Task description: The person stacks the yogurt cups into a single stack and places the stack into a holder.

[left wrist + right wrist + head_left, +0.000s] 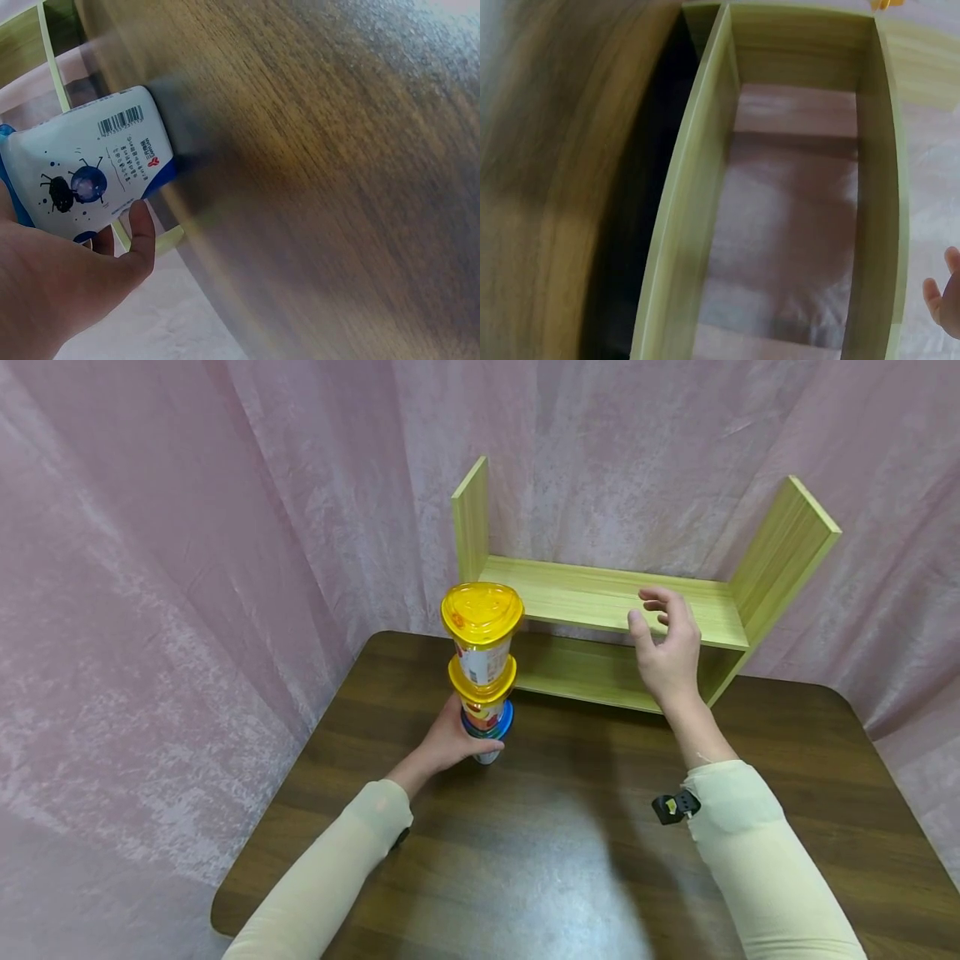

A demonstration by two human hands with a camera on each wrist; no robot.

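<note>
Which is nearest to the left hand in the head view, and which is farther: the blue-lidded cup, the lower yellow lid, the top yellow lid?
From the left hand:
1. Blue-lidded cup, held at the stack's bottom.
2. Lower yellow lid, just above.
3. Top yellow lid, highest on the stack.

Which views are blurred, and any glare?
Head view: sharp, with a pale glare patch on the table. Left wrist view: table grain smeared, bottom cup with its barcode still legible. Right wrist view: table edge smeared at left, wooden shelf soft.
</note>
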